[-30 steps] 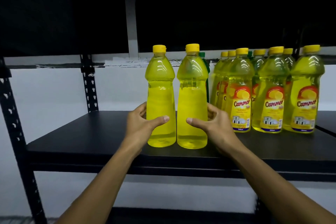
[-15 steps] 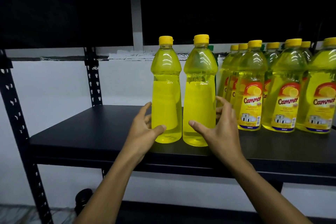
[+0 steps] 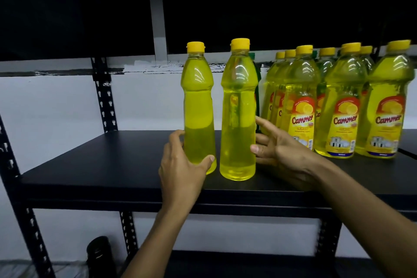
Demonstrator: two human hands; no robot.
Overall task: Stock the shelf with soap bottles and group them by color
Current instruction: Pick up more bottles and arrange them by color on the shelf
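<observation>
Two yellow soap bottles with yellow caps stand side by side on the black shelf [image 3: 101, 165], their labels turned away. My left hand [image 3: 180, 169] wraps the base of the left yellow bottle [image 3: 197, 106], thumb across its front. My right hand [image 3: 284, 153] is beside the right yellow bottle [image 3: 238, 108] with fingers spread; the thumb tip and forefinger touch its side, the palm stays off it. To the right stands a group of several yellow labelled bottles [image 3: 300, 108].
A green bottle [image 3: 257, 79] shows partly behind the right yellow bottle. The shelf's left half is bare board. A perforated black upright [image 3: 105, 97] rises at the back left. A dark bottle-like object [image 3: 98, 255] stands low at the bottom left.
My right hand has loosened from the right bottle and spread its fingers. My left hand stays around the left bottle. Both bottles stand where they were; the view has shifted slightly.
</observation>
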